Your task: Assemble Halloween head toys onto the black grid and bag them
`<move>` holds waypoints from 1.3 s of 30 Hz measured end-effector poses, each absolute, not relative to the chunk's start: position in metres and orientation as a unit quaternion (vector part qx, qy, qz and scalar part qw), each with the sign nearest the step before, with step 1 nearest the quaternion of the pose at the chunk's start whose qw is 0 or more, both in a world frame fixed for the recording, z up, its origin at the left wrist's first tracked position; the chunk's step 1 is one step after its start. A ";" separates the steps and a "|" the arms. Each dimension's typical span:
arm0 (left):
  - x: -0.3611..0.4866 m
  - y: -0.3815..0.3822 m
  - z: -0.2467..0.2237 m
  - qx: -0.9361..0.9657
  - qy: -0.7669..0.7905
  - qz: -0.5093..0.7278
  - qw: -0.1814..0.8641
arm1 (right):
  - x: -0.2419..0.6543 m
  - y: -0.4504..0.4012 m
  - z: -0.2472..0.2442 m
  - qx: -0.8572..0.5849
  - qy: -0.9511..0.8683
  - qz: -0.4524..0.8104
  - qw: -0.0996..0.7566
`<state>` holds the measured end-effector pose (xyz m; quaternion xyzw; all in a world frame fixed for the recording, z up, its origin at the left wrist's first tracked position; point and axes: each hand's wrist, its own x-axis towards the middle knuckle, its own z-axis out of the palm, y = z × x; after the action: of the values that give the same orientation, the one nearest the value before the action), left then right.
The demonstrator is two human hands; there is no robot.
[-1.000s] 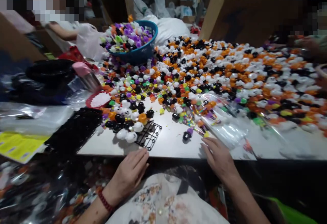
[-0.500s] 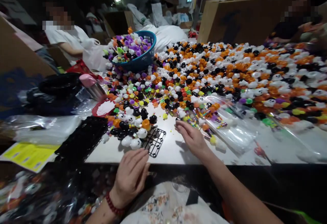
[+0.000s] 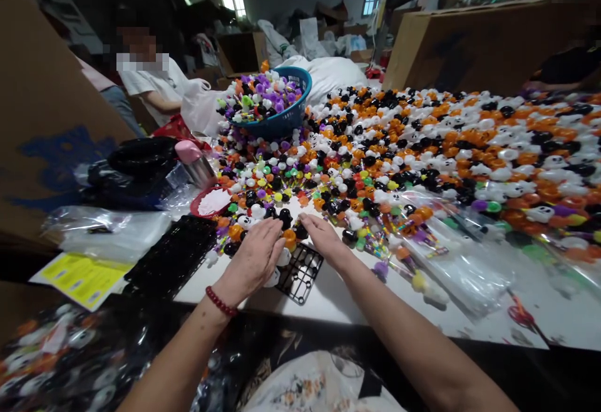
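My left hand [image 3: 256,255] lies over a small pile of white, black and orange figure toppers, palm down with its fingers stretched out. At the pile's right side my right hand [image 3: 322,236] reaches in, its fingertips at a black topper [image 3: 300,231]; whether it grips that piece is hard to tell. Between the hands, an orange pumpkin topper [image 3: 290,239] shows. A black plastic grid [image 3: 305,272] lies flat on the white table [image 3: 340,296], just below my right hand. Part of the pile is hidden under my left hand.
A large heap of toppers [image 3: 446,130] covers the table's back and right. A blue basket [image 3: 282,123] stands behind. Stacked black grids [image 3: 173,258], a red dish [image 3: 211,202] and a bottle [image 3: 195,163] are left. Clear bags [image 3: 460,255] and red scissors [image 3: 521,316] lie right. A person sits back left.
Both hands have moved forward to the small pile, my left hand now covering part of it. My right hand has also come left toward it. The view has shifted left.
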<state>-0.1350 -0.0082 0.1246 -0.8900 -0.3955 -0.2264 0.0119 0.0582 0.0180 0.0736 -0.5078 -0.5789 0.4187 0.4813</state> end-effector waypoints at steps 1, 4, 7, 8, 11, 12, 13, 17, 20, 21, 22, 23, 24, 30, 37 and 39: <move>-0.135 -0.008 0.123 -0.890 -0.395 -0.226 0.008 | 0.057 0.017 0.075 -0.505 -0.582 0.423 0.478; -0.137 -0.009 0.122 -0.885 -0.395 -0.247 -0.009 | 0.055 0.014 0.076 -0.485 -0.600 0.425 0.474; -0.144 -0.010 0.127 -0.856 -0.420 -0.300 -0.013 | 0.054 0.013 0.075 -0.477 -0.614 0.408 0.479; -0.147 -0.010 0.129 -0.841 -0.434 -0.321 -0.009 | 0.053 0.013 0.075 -0.478 -0.618 0.399 0.480; -0.161 -0.012 0.130 -0.800 -0.472 -0.371 0.002 | 0.053 0.013 0.076 -0.484 -0.628 0.381 0.476; -0.166 -0.014 0.130 -0.790 -0.480 -0.380 0.002 | 0.053 0.013 0.078 -0.485 -0.629 0.382 0.472; -0.170 -0.015 0.128 -0.783 -0.487 -0.386 -0.001 | 0.053 0.013 0.079 -0.486 -0.630 0.386 0.468; -0.181 -0.022 0.121 -0.777 -0.496 -0.386 -0.029 | 0.053 0.016 0.082 -0.494 -0.622 0.407 0.450; -0.184 -0.024 0.120 -0.782 -0.489 -0.385 -0.041 | 0.052 0.019 0.080 -0.501 -0.614 0.417 0.445; -0.184 -0.024 0.121 -0.784 -0.487 -0.384 -0.040 | 0.052 0.019 0.079 -0.501 -0.613 0.417 0.446; -0.184 -0.023 0.122 -0.786 -0.484 -0.382 -0.038 | 0.052 0.020 0.078 -0.501 -0.612 0.416 0.449; -0.184 -0.023 0.123 -0.788 -0.483 -0.380 -0.036 | 0.052 0.020 0.077 -0.499 -0.611 0.416 0.453; -0.184 -0.022 0.123 -0.789 -0.483 -0.380 -0.033 | 0.052 0.020 0.076 -0.497 -0.609 0.417 0.456; -0.176 -0.020 0.126 -0.819 -0.452 -0.354 -0.016 | 0.052 0.019 0.077 -0.494 -0.604 0.412 0.471; -0.167 -0.018 0.128 -0.843 -0.433 -0.318 -0.031 | 0.049 0.016 0.081 -0.508 -0.639 0.308 0.488; -0.166 -0.018 0.129 -0.845 -0.433 -0.312 -0.031 | 0.048 0.016 0.081 -0.511 -0.633 0.323 0.484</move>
<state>-0.1663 -0.0175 0.1293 -0.8450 -0.4331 -0.3121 -0.0306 0.0485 0.0159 0.0810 -0.5110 -0.6329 0.3227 0.4839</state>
